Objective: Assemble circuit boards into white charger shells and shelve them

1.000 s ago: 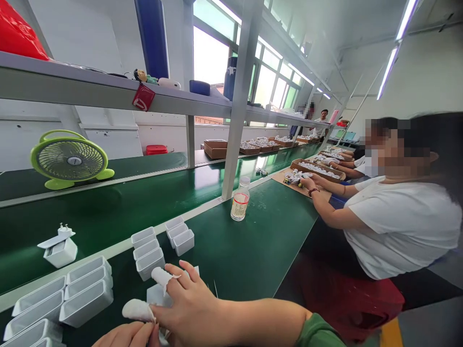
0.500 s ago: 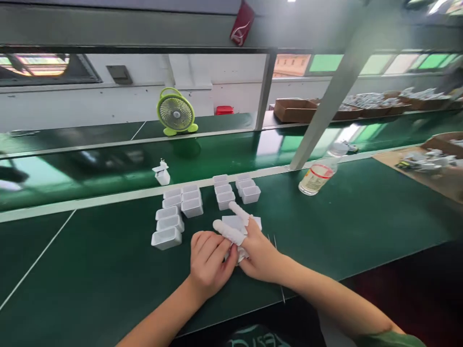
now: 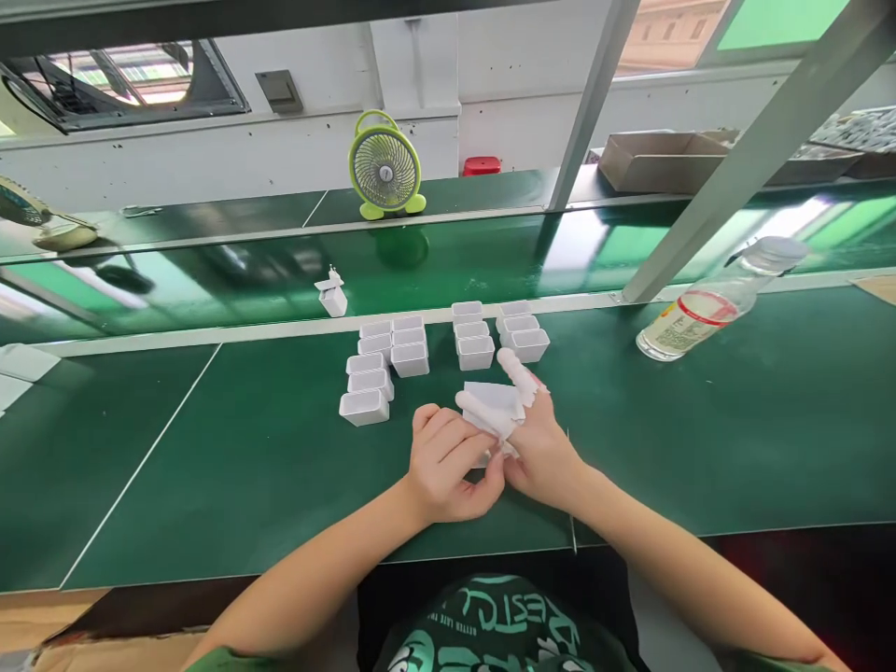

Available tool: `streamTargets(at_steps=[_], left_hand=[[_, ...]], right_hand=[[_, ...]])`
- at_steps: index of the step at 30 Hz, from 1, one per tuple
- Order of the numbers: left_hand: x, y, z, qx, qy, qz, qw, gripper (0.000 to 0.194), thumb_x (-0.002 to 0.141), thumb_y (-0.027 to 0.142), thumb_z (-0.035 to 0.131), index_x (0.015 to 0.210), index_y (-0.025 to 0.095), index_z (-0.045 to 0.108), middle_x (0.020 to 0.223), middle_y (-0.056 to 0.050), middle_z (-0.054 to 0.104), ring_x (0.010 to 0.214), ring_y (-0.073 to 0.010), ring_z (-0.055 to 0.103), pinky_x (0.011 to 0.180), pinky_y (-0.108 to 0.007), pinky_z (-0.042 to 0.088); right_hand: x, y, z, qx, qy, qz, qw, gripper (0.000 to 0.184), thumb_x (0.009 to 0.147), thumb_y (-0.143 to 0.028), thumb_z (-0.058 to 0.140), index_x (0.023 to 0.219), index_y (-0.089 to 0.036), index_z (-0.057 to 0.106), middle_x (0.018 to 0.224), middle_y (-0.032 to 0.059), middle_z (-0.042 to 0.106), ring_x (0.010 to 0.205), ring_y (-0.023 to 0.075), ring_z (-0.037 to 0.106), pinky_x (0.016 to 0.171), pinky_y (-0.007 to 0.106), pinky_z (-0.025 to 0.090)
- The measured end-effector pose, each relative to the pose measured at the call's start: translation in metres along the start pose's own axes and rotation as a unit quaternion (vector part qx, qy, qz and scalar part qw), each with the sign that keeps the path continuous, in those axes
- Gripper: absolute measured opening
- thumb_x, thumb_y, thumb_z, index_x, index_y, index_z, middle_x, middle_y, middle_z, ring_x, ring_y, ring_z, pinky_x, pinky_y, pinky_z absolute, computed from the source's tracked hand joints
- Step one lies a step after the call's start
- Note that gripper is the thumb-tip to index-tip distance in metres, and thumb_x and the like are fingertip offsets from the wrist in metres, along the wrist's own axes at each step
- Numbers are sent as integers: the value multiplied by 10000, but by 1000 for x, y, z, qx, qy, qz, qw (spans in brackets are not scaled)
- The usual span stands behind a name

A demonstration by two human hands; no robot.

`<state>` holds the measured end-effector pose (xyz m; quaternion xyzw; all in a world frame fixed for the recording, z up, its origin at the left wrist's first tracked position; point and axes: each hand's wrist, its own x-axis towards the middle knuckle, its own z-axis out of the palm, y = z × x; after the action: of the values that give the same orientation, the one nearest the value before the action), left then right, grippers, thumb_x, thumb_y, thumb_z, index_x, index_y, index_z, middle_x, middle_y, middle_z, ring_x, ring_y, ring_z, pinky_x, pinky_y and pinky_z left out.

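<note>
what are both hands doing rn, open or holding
Left hand: curled at a white finger wrap; grip can't be told.
Right hand: two wrapped fingers extended; grip can't be told.

The worktop (image 3: 280, 467) is green. Behind it stands a white wall (image 3: 504, 135), and there is a window (image 3: 668, 33) at upper right, with daylight in it.

Dark green shirt (image 3: 490, 644), front printed with pale green and white lettering, upside down from this view; small white line reads BETTER LATE; cartoon eyes lower down. Sleeves (image 3: 234, 661) plain green, hems above the forearms. Right hand (image 3: 546, 453): loose, wrinkled white finger covers (image 3: 516, 371) on two fingers, edges ragged
</note>
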<state>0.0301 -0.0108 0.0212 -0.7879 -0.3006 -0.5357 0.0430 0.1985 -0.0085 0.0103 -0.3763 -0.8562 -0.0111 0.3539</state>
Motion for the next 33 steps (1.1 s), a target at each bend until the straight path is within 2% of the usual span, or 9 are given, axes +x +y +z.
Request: streamTargets(at_steps=[4, 8, 13, 15, 17, 20, 23, 29, 33], left_hand=[[3, -3, -2, 16, 55, 0, 998, 170, 830, 314, 714, 861, 176, 620, 666, 14, 591, 620, -141, 539, 676, -336, 403], [1, -4, 0, 49, 35, -13, 998, 85, 840, 138, 676, 895, 188, 634, 660, 32, 594, 605, -119, 534, 695, -319, 404], [-9, -4, 4, 59, 15, 54, 997, 46, 863, 138, 647, 876, 182, 648, 630, 33, 612, 606, -120, 528, 679, -312, 379], [-11, -4, 5, 60, 8, 79, 995, 52, 865, 141, 656, 895, 183, 658, 625, 39, 622, 609, -115, 535, 681, -304, 380], [-11, -4, 5, 61, 9, 81, 995, 70, 871, 144, 657, 931, 180, 663, 627, 42, 626, 609, -113, 543, 695, -303, 388], [-8, -5, 4, 59, 25, 48, 997, 100, 879, 213, 679, 964, 164, 657, 648, 30, 630, 608, -121, 547, 699, -315, 393], [-6, -9, 5, 69, 26, 22, 997, 143, 857, 252, 710, 954, 163, 655, 676, 11, 646, 619, -132, 552, 692, -328, 389], [-7, -12, 8, 80, 8, 31, 996, 107, 827, 138, 685, 925, 172, 660, 677, 10, 664, 650, -140, 554, 715, -334, 395], [-8, -8, 9, 66, 5, 36, 997, 92, 814, 107, 665, 878, 170, 647, 653, 17, 653, 639, -135, 537, 704, -331, 394]], right_hand=[[-2, 5, 6, -142, 42, -33, 988, 726, 845, -132, 629, 1503, -352, 414, 1546, 178, 270, 1461, 443, 327, 1146, 692, 306], [-4, 5, 10, -190, 48, -55, 979, 620, 867, -145, 630, 1436, -350, 499, 1416, 149, 432, 1461, 399, 349, 1166, 657, 307], [-5, 5, 10, -165, -31, -37, 985, 637, 889, -171, 562, 1499, -314, 449, 1288, 161, 535, 1452, 414, 355, 1144, 686, 318], [-5, 6, 9, -146, -56, -26, 987, 665, 890, -186, 546, 1532, -292, 405, 1322, 178, 534, 1444, 417, 365, 1140, 689, 322], [-6, 7, 9, -137, -50, -18, 989, 711, 880, -173, 534, 1562, -252, 349, 1328, 196, 535, 1440, 420, 370, 1141, 690, 318], [-5, 7, 8, -138, -29, -4, 990, 795, 862, -158, 535, 1600, -190, 242, 1350, 223, 509, 1447, 432, 355, 1145, 694, 310], [-5, 6, 8, -125, -19, 6, 992, 853, 867, -146, 533, 1622, -193, 139, 1443, 235, 433, 1457, 427, 341, 1151, 687, 311], [-6, 3, 7, -62, -39, 15, 997, 911, 855, -100, 501, 1631, -191, 33, 1535, 242, 347, 1466, 403, 331, 1161, 687, 297], [-6, 0, 7, -39, -28, 4, 999, 947, 831, -82, 491, 1629, -172, -12, 1564, 249, 305, 1473, 402, 311, 1157, 701, 285]])
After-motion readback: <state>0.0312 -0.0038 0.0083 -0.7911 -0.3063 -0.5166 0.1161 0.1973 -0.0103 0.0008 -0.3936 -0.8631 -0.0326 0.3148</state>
